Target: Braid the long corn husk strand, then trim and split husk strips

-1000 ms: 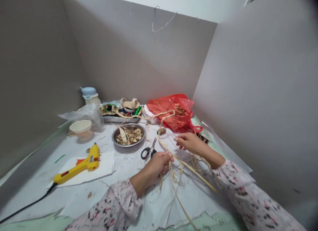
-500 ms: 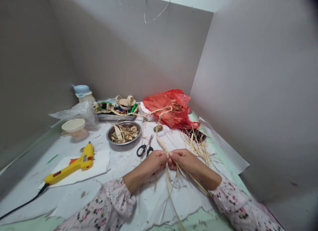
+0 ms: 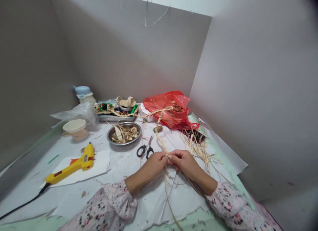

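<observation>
A pale straw braid [image 3: 160, 135] runs from the back of the table down to my hands, its far part bending left over the red bag. My left hand [image 3: 158, 160] is closed on the braid's near end. Right against it, my right hand [image 3: 181, 158] pinches the same end with thumb and fingers. Loose straw strands [image 3: 167, 191] hang below both hands toward the table's front edge. Just left of my left hand lie black-handled scissors [image 3: 146, 150], blades partly apart. The fingertips overlap, so the exact crossing of the strands is hidden.
A yellow glue gun [image 3: 74, 166] lies on white paper at left. Behind are a metal bowl [image 3: 135, 141] of straw scraps, a paper cup [image 3: 76, 130], a tray [image 3: 116, 118] of woven pieces and a red plastic bag [image 3: 159, 100]. Loose straw [image 3: 202, 151] lies at right.
Both hands remain on the braid's end, fingers slightly shifted and closer together. The loose strands below hang a little differently, with those on the right less spread. The camera view has tilted slightly.
</observation>
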The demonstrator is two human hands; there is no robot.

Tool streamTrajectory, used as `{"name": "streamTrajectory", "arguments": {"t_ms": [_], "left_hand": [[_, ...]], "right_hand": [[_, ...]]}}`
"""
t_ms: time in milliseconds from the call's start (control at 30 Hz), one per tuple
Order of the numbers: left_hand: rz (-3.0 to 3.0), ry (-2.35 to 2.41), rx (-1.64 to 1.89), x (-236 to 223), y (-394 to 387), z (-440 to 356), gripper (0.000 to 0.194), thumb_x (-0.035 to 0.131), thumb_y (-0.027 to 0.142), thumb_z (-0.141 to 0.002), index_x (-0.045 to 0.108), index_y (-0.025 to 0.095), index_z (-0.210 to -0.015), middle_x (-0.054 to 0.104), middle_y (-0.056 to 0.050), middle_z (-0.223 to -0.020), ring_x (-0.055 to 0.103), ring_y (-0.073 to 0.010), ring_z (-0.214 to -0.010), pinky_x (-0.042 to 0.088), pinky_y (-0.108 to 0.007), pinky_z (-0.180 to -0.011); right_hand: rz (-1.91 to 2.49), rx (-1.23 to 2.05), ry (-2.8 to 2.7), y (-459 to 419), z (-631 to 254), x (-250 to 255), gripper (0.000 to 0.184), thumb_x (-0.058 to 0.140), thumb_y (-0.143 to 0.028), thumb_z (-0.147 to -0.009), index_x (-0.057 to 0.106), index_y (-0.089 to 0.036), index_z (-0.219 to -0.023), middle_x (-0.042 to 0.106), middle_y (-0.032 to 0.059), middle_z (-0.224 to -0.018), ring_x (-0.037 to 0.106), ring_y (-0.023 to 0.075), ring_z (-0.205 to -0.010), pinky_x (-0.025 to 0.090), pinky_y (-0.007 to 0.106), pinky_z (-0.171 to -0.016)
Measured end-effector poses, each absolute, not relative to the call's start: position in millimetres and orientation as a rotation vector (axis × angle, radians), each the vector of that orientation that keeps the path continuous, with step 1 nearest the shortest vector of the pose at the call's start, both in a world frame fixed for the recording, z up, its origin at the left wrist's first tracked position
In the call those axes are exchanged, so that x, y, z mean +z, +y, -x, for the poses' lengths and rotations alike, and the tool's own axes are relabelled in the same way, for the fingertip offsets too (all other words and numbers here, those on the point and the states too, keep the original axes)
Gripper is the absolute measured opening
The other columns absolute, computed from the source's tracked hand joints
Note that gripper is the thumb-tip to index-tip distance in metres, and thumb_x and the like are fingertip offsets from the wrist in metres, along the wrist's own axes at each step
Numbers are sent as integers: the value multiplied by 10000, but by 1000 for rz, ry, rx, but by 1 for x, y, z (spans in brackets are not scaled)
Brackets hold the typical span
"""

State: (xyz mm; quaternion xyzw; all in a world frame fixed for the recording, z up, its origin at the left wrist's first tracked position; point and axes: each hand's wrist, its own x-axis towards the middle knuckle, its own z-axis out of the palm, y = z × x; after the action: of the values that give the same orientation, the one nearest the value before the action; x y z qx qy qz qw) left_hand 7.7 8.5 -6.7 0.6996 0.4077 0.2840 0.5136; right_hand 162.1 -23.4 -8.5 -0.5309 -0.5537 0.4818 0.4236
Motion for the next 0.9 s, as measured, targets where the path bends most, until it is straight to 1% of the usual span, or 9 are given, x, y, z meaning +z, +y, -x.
{"name": "streamTrajectory", "arguments": {"t_ms": [67,133,167,300,400,567,667,800,900], "left_hand": [[-1754,1031,685,-5,6,-8,227,472,266,-792,548,184,-595,544,10,-580,460,-157,-605,299,-228,-565],[-1814,1051,698,-4,4,-9,239,447,246,-810,550,186,-604,554,3,-594,468,-161,-611,297,-234,-579],[-1845,1058,704,-3,2,-9,247,438,245,-822,555,187,-613,564,-4,-607,476,-164,-618,295,-238,-588],[-1999,1127,712,-1,-3,-7,259,443,274,-860,570,199,-646,566,-17,-611,469,-170,-589,258,-256,-590],[-2126,1211,736,2,-6,-5,260,446,313,-882,586,205,-693,582,-37,-651,474,-175,-587,230,-269,-588],[-2238,1355,779,6,-11,-5,266,467,343,-883,560,204,-675,561,-49,-648,462,-177,-570,198,-284,-576],[-2225,1340,762,6,-15,-10,271,430,324,-899,560,202,-694,570,-51,-650,486,-181,-582,220,-283,-578],[-2170,1327,616,7,-22,-17,306,337,276,-925,587,181,-777,620,-69,-682,547,-194,-620,283,-279,-587],[-2165,1322,542,10,-27,-20,327,317,263,-929,611,164,-824,661,-89,-731,579,-196,-632,323,-281,-593]], "right_hand": [[1337,1149,-1377,-23,-162,-11,217,611,-363,-767,674,-156,-749,660,16,-652,551,128,-543,436,243,-547],[1353,1100,-1382,-22,-162,-13,185,607,-336,-762,656,-159,-737,672,23,-685,593,150,-632,459,259,-628],[1366,1077,-1388,-23,-161,-14,174,599,-326,-764,648,-160,-738,668,20,-688,593,152,-645,456,260,-637],[1435,997,-1425,-24,-160,-14,163,544,-299,-793,616,-168,-727,610,-11,-622,533,132,-575,404,243,-573],[1475,959,-1432,-25,-159,-12,176,527,-306,-807,595,-172,-714,591,-22,-603,502,123,-541,378,237,-548],[1514,929,-1389,-25,-158,-11,188,515,-323,-818,596,-169,-749,607,-13,-623,527,129,-556,382,239,-553],[1522,899,-1380,-24,-159,-14,202,509,-334,-821,605,-166,-765,623,-2,-639,538,135,-569,386,243,-558],[1481,918,-1318,-21,-160,-23,229,523,-379,-822,613,-169,-805,648,6,-658,575,155,-602,410,253,-575],[1439,926,-1274,-19,-161,-27,233,534,-401,-827,599,-178,-814,642,-2,-651,592,164,-613,434,264,-598]]}}
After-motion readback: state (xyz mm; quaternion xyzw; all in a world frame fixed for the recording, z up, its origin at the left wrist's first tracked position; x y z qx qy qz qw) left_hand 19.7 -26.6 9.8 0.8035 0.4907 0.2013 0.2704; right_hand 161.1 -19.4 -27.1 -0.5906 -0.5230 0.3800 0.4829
